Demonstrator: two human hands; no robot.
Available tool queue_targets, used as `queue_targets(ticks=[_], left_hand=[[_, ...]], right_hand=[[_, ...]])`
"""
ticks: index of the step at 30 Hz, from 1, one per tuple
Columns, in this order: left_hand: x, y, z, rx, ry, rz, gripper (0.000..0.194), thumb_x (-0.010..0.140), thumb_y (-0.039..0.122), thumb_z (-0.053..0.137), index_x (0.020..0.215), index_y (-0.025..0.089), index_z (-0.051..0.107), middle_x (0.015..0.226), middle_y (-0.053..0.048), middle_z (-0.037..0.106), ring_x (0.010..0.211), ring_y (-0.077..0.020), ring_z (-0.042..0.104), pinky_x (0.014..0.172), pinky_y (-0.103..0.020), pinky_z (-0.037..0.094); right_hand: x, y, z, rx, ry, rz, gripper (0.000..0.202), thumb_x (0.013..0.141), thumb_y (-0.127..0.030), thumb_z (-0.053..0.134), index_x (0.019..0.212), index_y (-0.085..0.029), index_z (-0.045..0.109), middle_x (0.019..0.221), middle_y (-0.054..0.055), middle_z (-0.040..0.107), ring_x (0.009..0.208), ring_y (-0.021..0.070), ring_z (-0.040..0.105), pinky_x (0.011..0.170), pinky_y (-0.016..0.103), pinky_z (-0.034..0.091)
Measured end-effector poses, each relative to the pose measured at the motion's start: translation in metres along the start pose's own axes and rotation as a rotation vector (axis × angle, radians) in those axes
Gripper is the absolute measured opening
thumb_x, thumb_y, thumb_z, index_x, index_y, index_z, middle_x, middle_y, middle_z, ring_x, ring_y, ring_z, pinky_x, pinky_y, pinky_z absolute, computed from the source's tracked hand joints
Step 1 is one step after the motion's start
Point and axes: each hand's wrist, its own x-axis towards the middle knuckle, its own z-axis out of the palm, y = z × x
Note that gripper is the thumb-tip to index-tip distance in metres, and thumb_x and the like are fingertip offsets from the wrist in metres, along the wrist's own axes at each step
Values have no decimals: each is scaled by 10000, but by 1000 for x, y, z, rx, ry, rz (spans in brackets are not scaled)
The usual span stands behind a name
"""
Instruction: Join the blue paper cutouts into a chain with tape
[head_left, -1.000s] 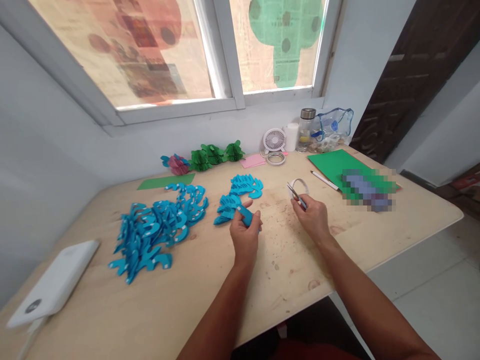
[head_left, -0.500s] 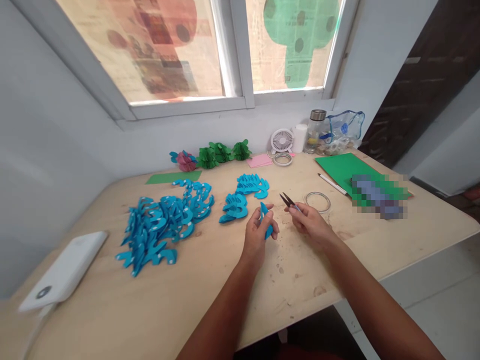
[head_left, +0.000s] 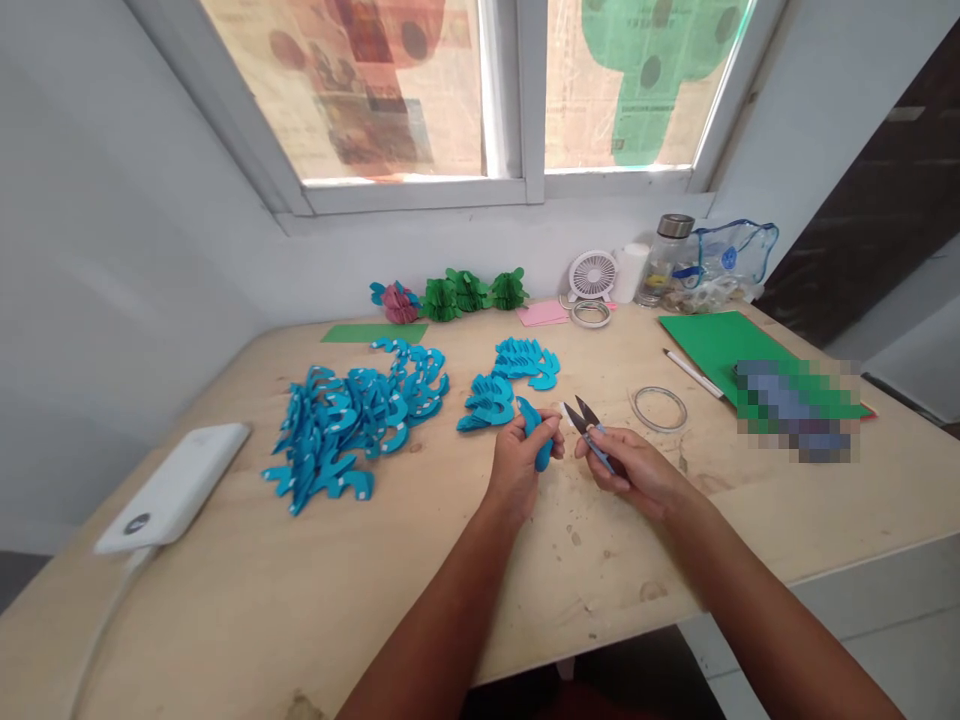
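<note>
"Blue paper piece [head_left: 529, 415]: where is it?"

"In the head view, it is held over the middle of the tabletop [head_left: 450, 580], between the front and back edges. The left hand [head_left: 517, 465] pinches it, thumb closed against fingers."

"Which step is this?"

"Probably snipping: the parted blades of small scissors [head_left: 580, 424] point at a white strip [head_left: 565, 411] by the left fingertips. A cut would call for a steady piece and fingers clear of the blades. I can't tell whether they touch the strip."

"And the pose?"

"Both forearms reach in from the front edge, hands angled inward, almost meeting. The right hand [head_left: 637, 470] curls closed around the scissors, palm partly hidden."
</note>
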Motion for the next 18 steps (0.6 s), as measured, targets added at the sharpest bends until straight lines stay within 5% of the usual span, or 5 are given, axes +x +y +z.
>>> queue_targets(ticks=[18], left_hand=[[1, 6, 1, 188, 184, 190, 89, 616, 205, 638, 639, 133, 590, 470, 31, 538, 451, -83, 481, 499, -208, 391]], right_hand=[[-2, -1, 3, -39, -36, 57, 308, 811, -417, 541, 746, -121, 599, 417, -76, 380, 351, 20, 199, 391, 212, 100]])
